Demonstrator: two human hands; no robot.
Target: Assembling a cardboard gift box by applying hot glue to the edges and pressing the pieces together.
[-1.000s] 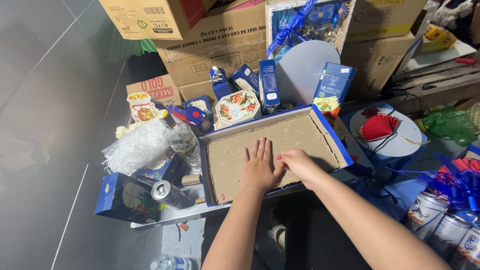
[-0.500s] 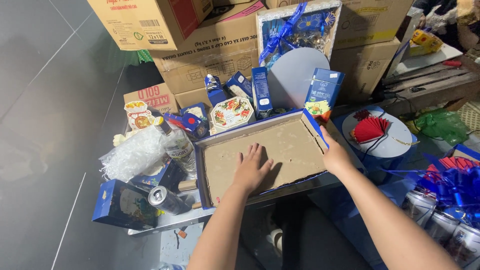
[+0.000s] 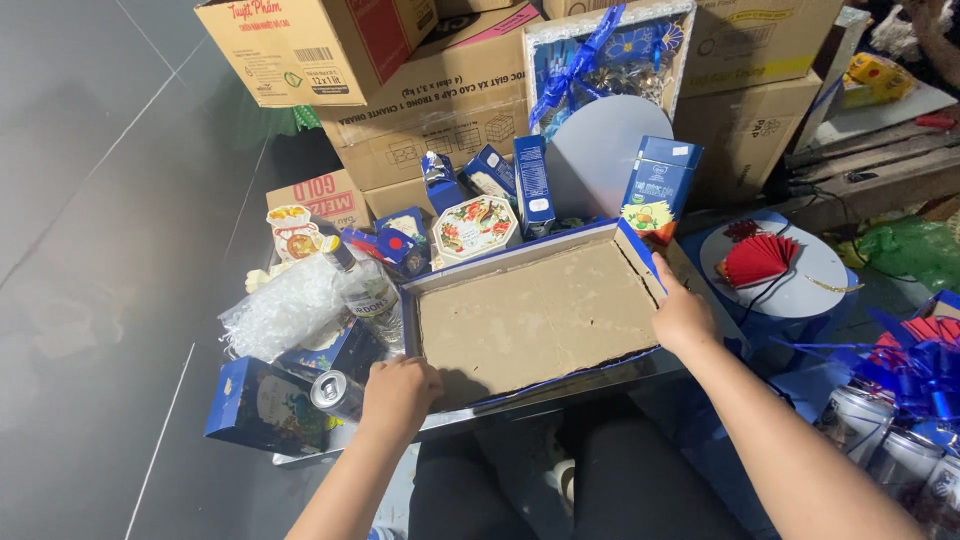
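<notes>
A shallow rectangular tray point(image 3: 640, 262) with blue edges and a bare brown cardboard floor lies in front of me on a low surface. My left hand point(image 3: 398, 392) grips its near left corner, fingers curled over the rim. My right hand point(image 3: 680, 315) holds the right edge, thumb on the blue rim. Nothing lies inside the tray. A silver can point(image 3: 335, 392) rests on its side just left of my left hand.
Behind the tray stand an octagonal patterned tin point(image 3: 475, 227), several blue cartons point(image 3: 658, 188) and stacked cardboard boxes point(image 3: 430, 110). A clear bottle point(image 3: 365, 290) and crinkled wrap point(image 3: 285, 310) lie left. A red paper fan point(image 3: 757, 258) sits on a round stool at right, near blue ribbons point(image 3: 925, 365).
My left hand slid from the tray's floor to its near left corner. My right hand moved out to the right edge.
</notes>
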